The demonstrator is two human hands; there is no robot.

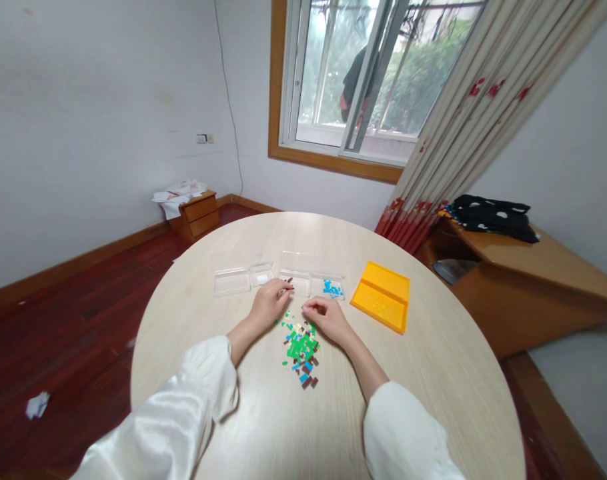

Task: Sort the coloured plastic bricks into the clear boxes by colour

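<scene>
My left hand [271, 301] is closed in a pinch at the near edge of a clear plastic box [300, 287], with a small brown brick at its fingertips. More brown pieces [289, 280] show just beyond those fingers, inside the box. My right hand [329, 319] has its fingers curled together over the table, beside the loose bricks; what they hold, if anything, is hidden. Between and below both hands lies a pile of small green bricks [301, 347], mixed with brown, blue and pale yellow ones. Blue bricks [332, 289] sit in the right compartment of the clear box.
Another clear box [232, 283] stands at the left on the round table [263, 427]. A yellow open case [382, 297] with small yellow pieces lies at the right. Beyond the table are a wooden cabinet [558, 280], a curtain [463, 120] and a small drawer unit [199, 215].
</scene>
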